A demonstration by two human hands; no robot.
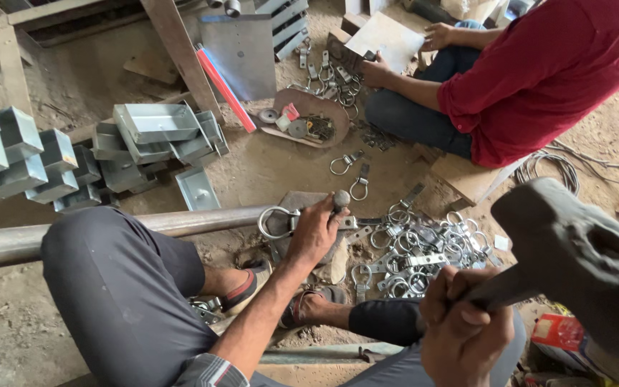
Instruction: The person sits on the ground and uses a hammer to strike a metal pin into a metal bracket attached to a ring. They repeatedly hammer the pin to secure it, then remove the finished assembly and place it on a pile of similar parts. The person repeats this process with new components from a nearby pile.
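Observation:
My left hand [314,231] presses a metal ring-and-strap hasp piece [279,221] down on a flat block beside a long steel pipe [8,244], with a round-headed punch [341,199] standing by my fingers. My right hand [460,326] is shut on the handle of a heavy hammer, whose dark head [574,258] is raised at the right, close to the camera. A pile of similar ring hasps [410,251] lies on the ground just right of my left hand. My legs and sandalled feet are folded underneath.
A person in a red shirt [539,72] sits at the upper right, handling a metal sheet [385,37] and more hasps. Stacked metal channel boxes [155,132] and grey blocks [16,154] lie at the left. Wire coil [549,166] and a red box [560,335] are at the right.

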